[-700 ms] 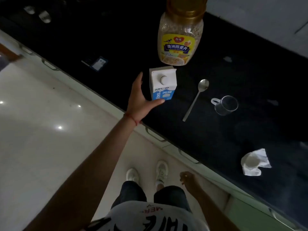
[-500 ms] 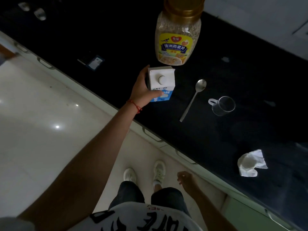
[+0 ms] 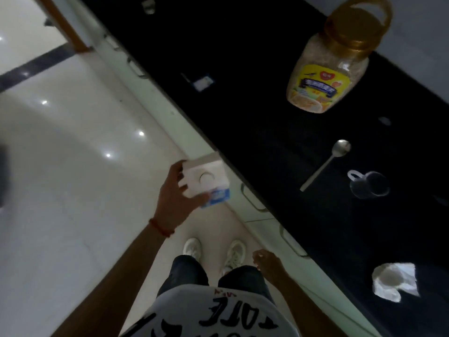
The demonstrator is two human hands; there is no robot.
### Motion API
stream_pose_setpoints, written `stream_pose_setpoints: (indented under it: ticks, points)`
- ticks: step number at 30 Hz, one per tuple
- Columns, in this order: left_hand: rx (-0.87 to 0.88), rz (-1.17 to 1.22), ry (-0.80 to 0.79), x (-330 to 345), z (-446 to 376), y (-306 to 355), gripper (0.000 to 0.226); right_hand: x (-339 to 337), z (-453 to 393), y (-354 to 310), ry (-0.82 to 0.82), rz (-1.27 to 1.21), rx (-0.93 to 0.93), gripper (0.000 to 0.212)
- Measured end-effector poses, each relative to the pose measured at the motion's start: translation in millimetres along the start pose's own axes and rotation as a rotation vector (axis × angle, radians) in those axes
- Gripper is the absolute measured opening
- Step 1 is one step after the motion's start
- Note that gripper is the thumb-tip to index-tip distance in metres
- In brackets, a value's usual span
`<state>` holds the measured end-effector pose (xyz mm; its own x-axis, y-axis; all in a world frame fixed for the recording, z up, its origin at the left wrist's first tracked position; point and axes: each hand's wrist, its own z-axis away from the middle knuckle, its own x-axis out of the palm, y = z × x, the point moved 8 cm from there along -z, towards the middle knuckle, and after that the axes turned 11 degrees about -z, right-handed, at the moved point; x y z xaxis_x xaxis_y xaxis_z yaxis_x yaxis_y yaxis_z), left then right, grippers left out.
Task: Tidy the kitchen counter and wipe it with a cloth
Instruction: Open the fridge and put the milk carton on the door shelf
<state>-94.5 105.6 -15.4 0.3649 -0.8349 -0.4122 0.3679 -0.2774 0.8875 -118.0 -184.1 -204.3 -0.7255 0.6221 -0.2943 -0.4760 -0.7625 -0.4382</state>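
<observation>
Left hand (image 3: 173, 203) around carton (image 3: 206, 182) (airborne)

One head-worn view, looking steeply down

The wide-angle camera sits above the person's chest and faces the floor (image 3: 60, 166), with the shoes (image 3: 213, 254) near bottom centre. The dark worktop (image 3: 279, 105) crosses diagonally from upper left to lower right, close by. The frame is tilted and blurred. No second view.
</observation>
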Motion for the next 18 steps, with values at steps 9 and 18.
stream_pose_setpoints:
  ticks: [9,18]
  points:
    - [-0.438,-0.085,0.397,-119.8,144.6,-157.9,0.078,70.0,-23.9,-70.1,-0.207,0.340,-0.120,0.023]
    - [-0.759,0.075,0.726,-185.2,257.4,-240.5,0.082,181.1,-30.2,-159.1,-0.344,0.636,-0.234,0.020]
